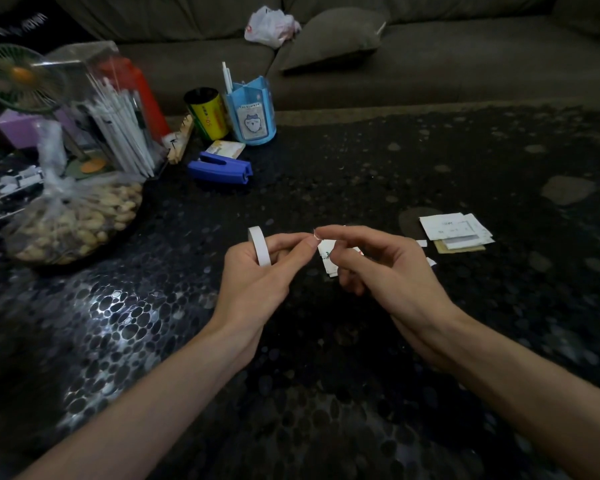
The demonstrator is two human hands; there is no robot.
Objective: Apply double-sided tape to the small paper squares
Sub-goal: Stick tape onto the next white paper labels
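Note:
My left hand (257, 271) holds a white roll of double-sided tape (260, 245) upright, fingers curled round it. Its thumb and forefinger meet my right hand's fingertips at a tiny bit of tape or paper (315, 233); whose pinch it is in I cannot tell. My right hand (378, 268) is curled, and a small paper square (328, 258) shows behind its fingers; whether it is held or lying on the table I cannot tell. A stack of small paper squares (454, 232) lies on the dark table to the right. Small white scraps (430, 261) lie near it.
The dark pebble-patterned table (326, 375) carries a blue stapler (220, 168), a blue pen holder (253, 112), a yellow can (207, 114), a clear box of white sticks (118, 126) and a bag of peanuts (73, 220) at the left. A grey sofa (430, 64) stands behind.

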